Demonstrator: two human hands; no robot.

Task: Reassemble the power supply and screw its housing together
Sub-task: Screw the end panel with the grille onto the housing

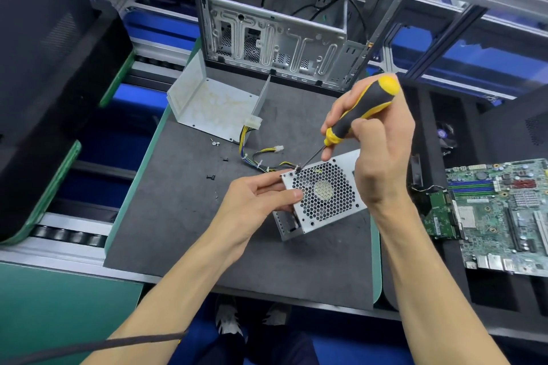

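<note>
- The step in hand looks like driving a screw into the far-left corner of the power supply (321, 195), which sits on the dark mat (178, 216) near the middle of the bench.
- The right hand (376, 139) is wrapped round the yellow-and-black screwdriver (355, 115), its thin shaft slanting down to that corner.
- The left hand (255, 201) pinches the left edge of the power supply to steady it, thumb on the top face.
- The top face is pale sheet metal punched with a honeycomb grille; a bundle of yellow and black wires (261, 157) leaves its far-left side.
- The cover (207, 104), a bent white metal sheet, lies apart, farther left.
- Loose screws (215, 143) lie on the mat to the left.
- Next, I judge, the tip must stay seated and upright pressure held while turning; then another screw is needed.
</note>
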